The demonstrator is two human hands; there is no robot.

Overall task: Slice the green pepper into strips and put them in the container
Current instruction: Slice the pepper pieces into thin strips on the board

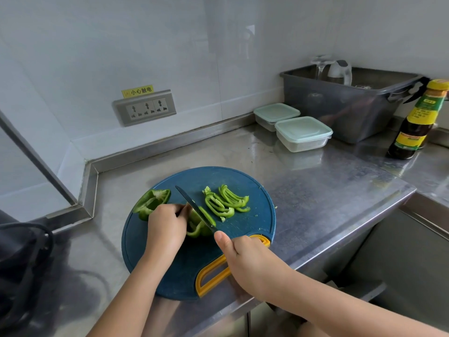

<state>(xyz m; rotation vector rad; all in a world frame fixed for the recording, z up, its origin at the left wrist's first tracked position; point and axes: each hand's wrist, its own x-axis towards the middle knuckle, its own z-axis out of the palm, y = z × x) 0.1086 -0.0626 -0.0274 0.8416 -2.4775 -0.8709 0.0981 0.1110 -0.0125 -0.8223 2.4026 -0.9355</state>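
Far left, near edge: dark object with a cable loop [26, 254], can't tell what it is. On the far wall, a triple socket panel [145, 108] with a yellow label [137, 90] above it.

Steel counter [315, 190], centre: round blue cutting board [188, 268], yellow handle [263, 240] on its near-right side.

On the board, left to right:
- Pepper half [151, 202] at the far-left edge, cut side up. Long axis runs near-left to far-right. Nothing holds it.
- Left hand [166, 229], fingers curled down over the pepper piece [199, 226] and pinning it to the board. The piece sits mid-board, just left of the blade.
- Knife [194, 208], dark blade. Long axis runs near-right to far-left, tip pointing far-left, edge down against the pepper piece.
- Pepper strips [226, 203] right of the blade, in two loose bunches lying flat. Each strip is curved and runs roughly far-left to near-right. All sit on the board, well apart from the containers.
- Right hand [240, 256] at the near-right of the board, fingers wrapped round the knife handle, thumb stretched toward the blade. The handle itself is hidden in the fist.

Far right of the board: two clear containers with pale green lids on, far one [275, 115] and near one [303, 133], touching or nearly so. Behind them is a grey tub [347, 103] with glassware inside. Right edge: dark sauce bottle [416, 125], upright, yellow cap.
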